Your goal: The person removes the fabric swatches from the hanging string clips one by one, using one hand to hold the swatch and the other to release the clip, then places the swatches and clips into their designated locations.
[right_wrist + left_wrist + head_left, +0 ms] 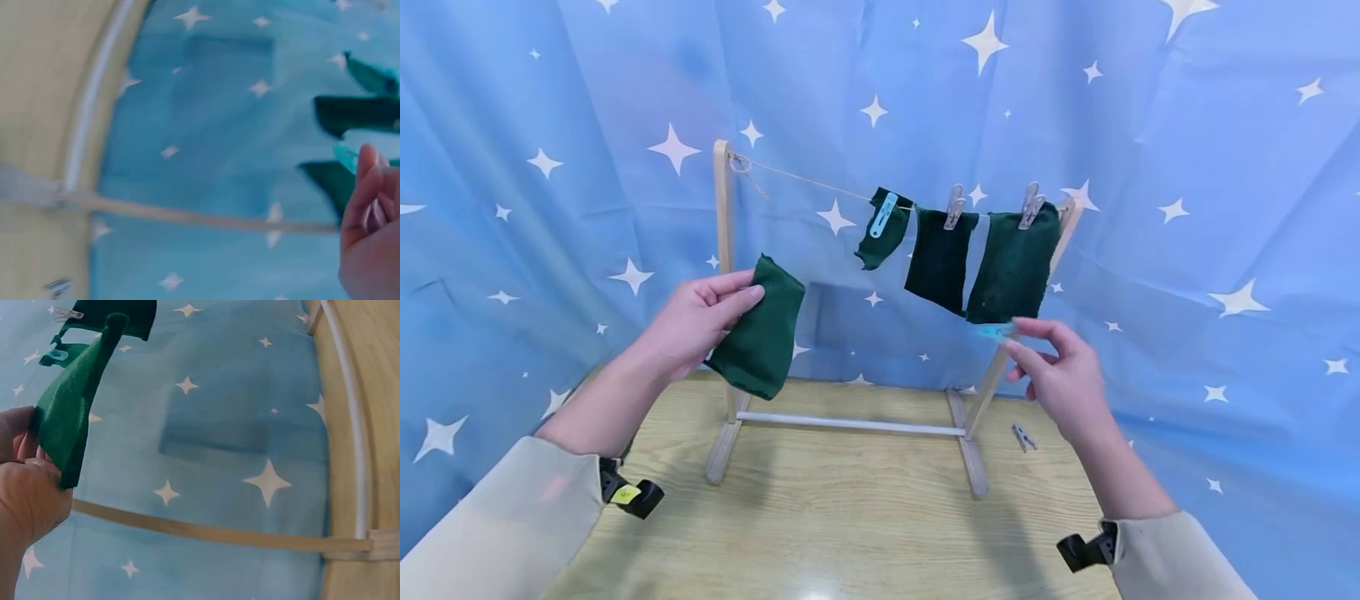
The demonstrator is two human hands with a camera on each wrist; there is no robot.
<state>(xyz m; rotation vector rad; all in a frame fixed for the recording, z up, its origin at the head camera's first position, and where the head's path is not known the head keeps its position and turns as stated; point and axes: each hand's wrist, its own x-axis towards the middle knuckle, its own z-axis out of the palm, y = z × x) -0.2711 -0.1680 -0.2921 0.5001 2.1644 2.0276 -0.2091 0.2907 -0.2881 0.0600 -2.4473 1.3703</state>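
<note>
My left hand [703, 321] pinches a dark green cloth [763, 333] between thumb and fingers, left of the middle, in front of the rack's left post. The cloth hangs down from the grip. At the right, my right hand [1060, 371] pinches a teal clothespin [995, 332] just below the hung cloths. On the line, a small green cloth [887, 243] carries a light blue clothespin [883, 215]. Beside it hang a dark green cloth [938, 258] and a larger green cloth [1013, 267], each under grey clothespins [954, 207].
A wooden rack with a left post [725, 208], a string [808, 178] and a white lower bar [850, 424] stands on the wooden table [850, 517]. One grey clothespin [1023, 437] lies right of the rack's foot. Behind hangs a blue star-patterned curtain [1187, 208].
</note>
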